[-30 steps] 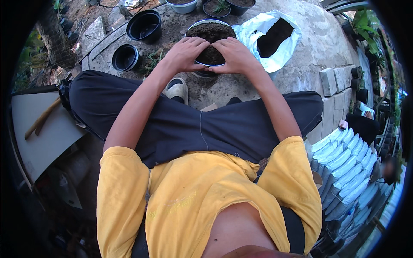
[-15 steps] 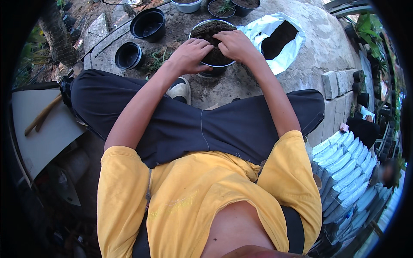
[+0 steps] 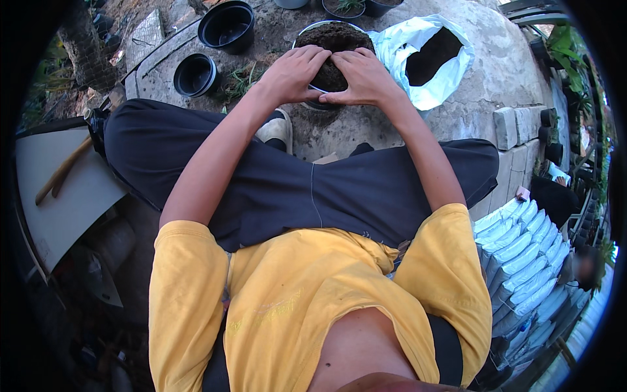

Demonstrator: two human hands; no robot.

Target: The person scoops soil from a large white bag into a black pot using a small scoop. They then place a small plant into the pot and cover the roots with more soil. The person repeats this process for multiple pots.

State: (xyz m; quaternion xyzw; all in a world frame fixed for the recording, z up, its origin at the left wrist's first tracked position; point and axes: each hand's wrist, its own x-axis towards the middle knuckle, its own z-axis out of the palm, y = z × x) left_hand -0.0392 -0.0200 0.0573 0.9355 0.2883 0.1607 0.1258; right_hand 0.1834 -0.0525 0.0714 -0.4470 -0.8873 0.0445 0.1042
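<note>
Left hand (image 3: 294,73) and right hand (image 3: 364,77), both unclenched, rest on soil (image 3: 333,36) in the pot (image 3: 318,25) (thumbs near its rim), I note remotely.

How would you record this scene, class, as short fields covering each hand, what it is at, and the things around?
Left hand: at the left side of the filled pot, fingers over the soil, thumb by the near rim
Right hand: mirrors it on the right side
Soil: dark, partly hidden by the hands
Right of pot: open white bag of dark material
Left of pot: larger black pot and smaller black pot
Far right: stacked pale bags
</note>
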